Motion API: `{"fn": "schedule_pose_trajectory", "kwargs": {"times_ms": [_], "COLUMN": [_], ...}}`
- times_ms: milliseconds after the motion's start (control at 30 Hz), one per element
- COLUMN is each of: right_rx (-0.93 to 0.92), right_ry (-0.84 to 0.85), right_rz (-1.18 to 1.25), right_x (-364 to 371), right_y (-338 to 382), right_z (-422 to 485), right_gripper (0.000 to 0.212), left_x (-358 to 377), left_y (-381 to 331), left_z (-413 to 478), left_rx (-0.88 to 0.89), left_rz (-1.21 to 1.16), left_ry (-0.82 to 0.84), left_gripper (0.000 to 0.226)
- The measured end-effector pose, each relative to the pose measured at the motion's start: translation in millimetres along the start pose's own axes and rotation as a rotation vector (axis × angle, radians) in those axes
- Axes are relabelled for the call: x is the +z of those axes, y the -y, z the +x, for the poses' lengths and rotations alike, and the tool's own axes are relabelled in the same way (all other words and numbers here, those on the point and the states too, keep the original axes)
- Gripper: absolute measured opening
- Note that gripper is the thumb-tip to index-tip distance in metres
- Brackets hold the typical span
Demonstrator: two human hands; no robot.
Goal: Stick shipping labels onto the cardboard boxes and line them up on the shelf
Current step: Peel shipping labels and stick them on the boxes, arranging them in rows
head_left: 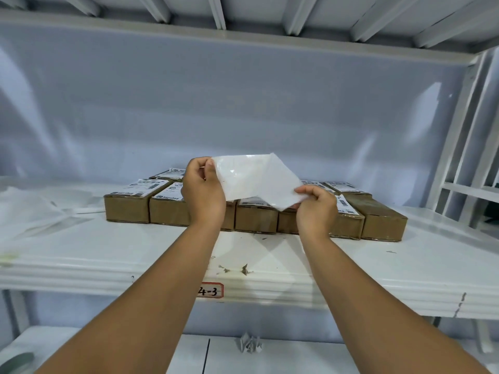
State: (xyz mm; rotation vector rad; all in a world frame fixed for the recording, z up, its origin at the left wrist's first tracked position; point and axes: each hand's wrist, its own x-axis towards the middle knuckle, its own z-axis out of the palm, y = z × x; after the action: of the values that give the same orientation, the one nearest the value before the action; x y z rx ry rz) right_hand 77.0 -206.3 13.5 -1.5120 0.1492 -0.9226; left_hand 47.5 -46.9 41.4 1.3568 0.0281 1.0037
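Both arms reach forward over the white shelf (351,268), the left hand (203,190) pinching the upper corner and the right hand (316,205) the lower corner of a white sheet (259,182), probably a label backing, above the row of labelled cardboard boxes (256,211).

Stockroom or small warehouse, viewed from close in front of white metal racking. A shelf (81,252) is carrying a row of plain cardboard boxes (127,209), most of them wearing printed shipping labels (149,187) with barcodes. A red-bordered tag (213,290) on the shelf edge is showing what looks like "4-3", partly hidden by an arm. White steel uprights (456,130) are rising at the right, and glossy pale sheeting (243,103) is covering the back.
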Motion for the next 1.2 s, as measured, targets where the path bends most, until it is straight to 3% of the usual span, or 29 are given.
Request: {"fn": "schedule_pose_trajectory", "kwargs": {"times_ms": [167,300,400,633,733,833,967,1200], "right_rx": [0.169,0.139,-0.006,-0.39,-0.325,-0.199,-0.254,-0.251], "right_ry": [-0.189,-0.14,0.024,0.59,0.747,0.875,1.053,1.296], "right_rz": [0.323,0.368,0.229,-0.024,-0.014,0.003,-0.081,-0.11], "right_x": [-1,17,43,115,143,170,198,237], "right_y": [14,33,49,84,90,92,96,86], "right_z": [-3,-30,-63,-151,-179,-200,-220,-245], "right_gripper": [0.052,0.05,0.047,0.032,0.034,0.037,0.036,0.061], "left_x": [-36,-71,-95,-153,-174,-196,-223,-245], "left_y": [-21,-32,-40,-64,-62,-50,-38,-22], "left_z": [19,28,31,46,57,76,98,110], "left_rx": [-0.134,-0.157,-0.07,0.174,0.157,0.087,-0.01,0.065], "left_rz": [-0.141,-0.094,-0.053,-0.002,0.023,0.017,-0.075,0.036], "left_ry": [-0.141,-0.241,-0.252,-0.265,-0.281,-0.34,-0.418,-0.401], "left_gripper": [0.008,0.009,0.017,0.022,0.018,0.032,0.036,0.038]}}
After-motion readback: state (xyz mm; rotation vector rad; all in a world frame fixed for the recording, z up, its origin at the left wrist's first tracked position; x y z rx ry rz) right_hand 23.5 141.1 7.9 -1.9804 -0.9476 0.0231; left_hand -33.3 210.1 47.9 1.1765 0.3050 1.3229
